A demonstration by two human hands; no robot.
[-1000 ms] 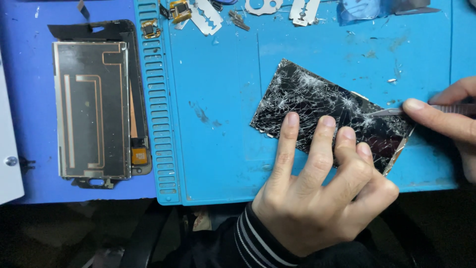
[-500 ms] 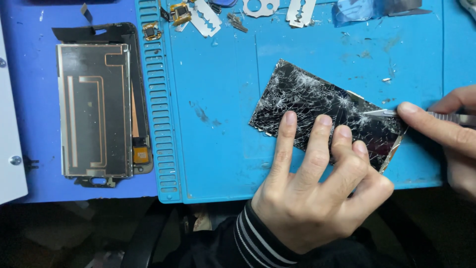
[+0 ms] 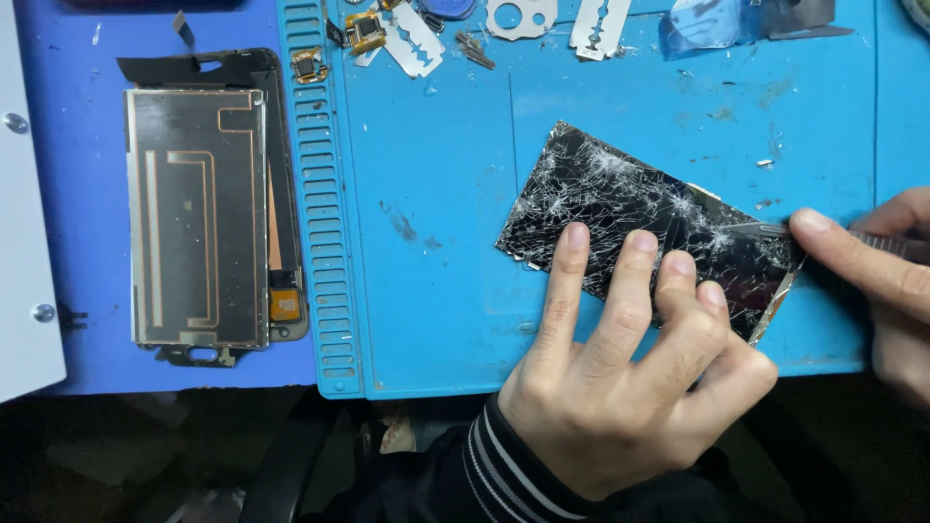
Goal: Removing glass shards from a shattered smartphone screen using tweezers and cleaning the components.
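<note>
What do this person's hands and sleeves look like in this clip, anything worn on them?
Both hands are bare: no gloves, rings or watch visible. The left hand comes out of a dark sleeve with a ribbed cuff carrying thin white stripes. The right hand is cut off at the frame edge, so no sleeve shows.

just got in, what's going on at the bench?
A person is working on a shattered black glass phone screen lying on a light blue ribbed work mat. The left hand pins the screen flat with four spread fingers. The right hand holds a thin metal tool with its tip at the screen's right end. To the left, a grey metal display back panel lies on a darker blue surface. Loose razor blades and small parts sit along the mat's top edge.
</note>
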